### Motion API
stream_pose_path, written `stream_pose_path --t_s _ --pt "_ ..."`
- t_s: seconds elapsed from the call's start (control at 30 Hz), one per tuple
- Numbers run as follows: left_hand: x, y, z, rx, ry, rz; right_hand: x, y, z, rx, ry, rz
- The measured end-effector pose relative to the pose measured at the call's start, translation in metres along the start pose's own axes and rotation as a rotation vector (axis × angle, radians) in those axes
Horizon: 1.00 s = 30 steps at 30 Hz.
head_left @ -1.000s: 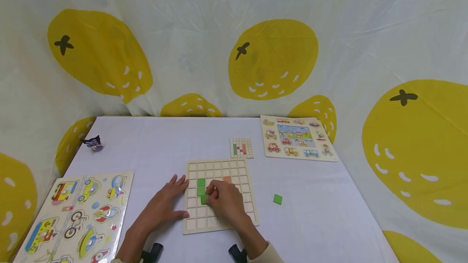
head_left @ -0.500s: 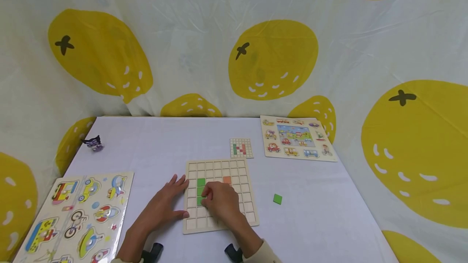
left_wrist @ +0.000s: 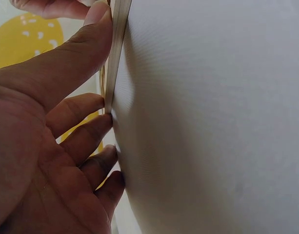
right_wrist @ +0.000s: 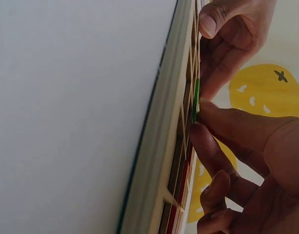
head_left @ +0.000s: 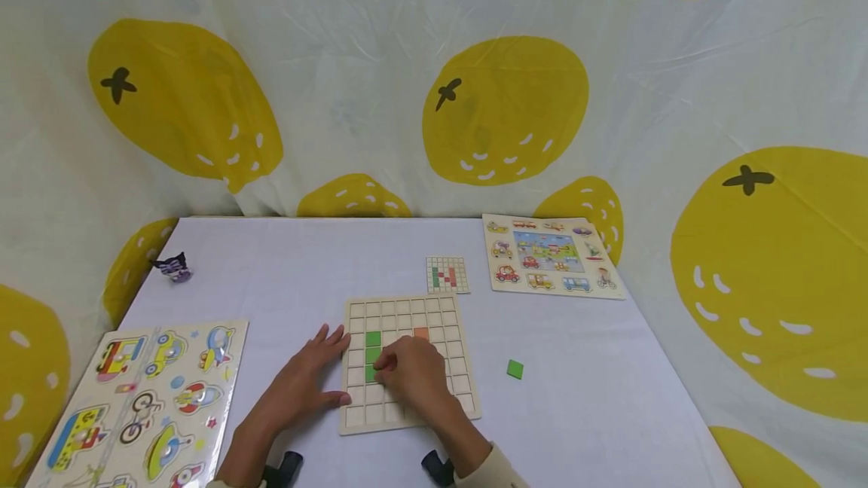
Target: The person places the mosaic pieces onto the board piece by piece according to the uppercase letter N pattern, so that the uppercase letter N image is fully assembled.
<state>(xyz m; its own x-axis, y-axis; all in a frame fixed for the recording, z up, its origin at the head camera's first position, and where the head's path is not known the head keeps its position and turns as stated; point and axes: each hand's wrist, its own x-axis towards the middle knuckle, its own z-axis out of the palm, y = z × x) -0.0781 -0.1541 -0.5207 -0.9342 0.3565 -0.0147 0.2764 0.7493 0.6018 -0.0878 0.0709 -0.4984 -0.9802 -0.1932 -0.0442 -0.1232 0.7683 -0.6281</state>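
Note:
A wooden grid board (head_left: 450, 318) lies in the middle of the white table. Its left column of colour has two green tiles (head_left: 373, 346) seated in cells, with a third green tile (head_left: 370, 373) below them. My right hand (head_left: 415, 375) leans over the board, thumb and forefinger pinching that third tile at its cell; in the right wrist view its green edge (right_wrist: 196, 97) shows at the fingertips. An orange tile (head_left: 421, 333) peeks out behind the right hand, which hides the cells under it. My left hand (head_left: 301, 382) rests with spread fingers against the board's left edge.
One loose green tile (head_left: 515, 369) lies right of the board. Behind the board is a small pattern card (head_left: 446, 275). A vehicle puzzle (head_left: 552, 258) lies at back right, a larger peg puzzle (head_left: 145, 405) at front left, and a dark striped small object (head_left: 175, 266) at back left.
My right hand has shifted slightly left, and the third green tile has moved from askew to lined up under the other two. The left hand has stayed put.

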Motion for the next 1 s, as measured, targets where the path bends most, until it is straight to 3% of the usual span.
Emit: stream_pose_path --t_s 0.2,0.47,1.0 --pt "0.001 0.001 -0.001 0.004 -0.005 -0.011 -0.003 0.008 -0.011 0.107 -0.021 0.0" --pt "0.001 0.002 0.0 0.006 -0.013 -0.04 -0.014 0.024 -0.034 0.133 0.021 0.053" --pt "0.0 0.001 0.001 0.006 -0.007 -0.045 -0.043 0.093 -0.081 0.121 0.156 0.231"
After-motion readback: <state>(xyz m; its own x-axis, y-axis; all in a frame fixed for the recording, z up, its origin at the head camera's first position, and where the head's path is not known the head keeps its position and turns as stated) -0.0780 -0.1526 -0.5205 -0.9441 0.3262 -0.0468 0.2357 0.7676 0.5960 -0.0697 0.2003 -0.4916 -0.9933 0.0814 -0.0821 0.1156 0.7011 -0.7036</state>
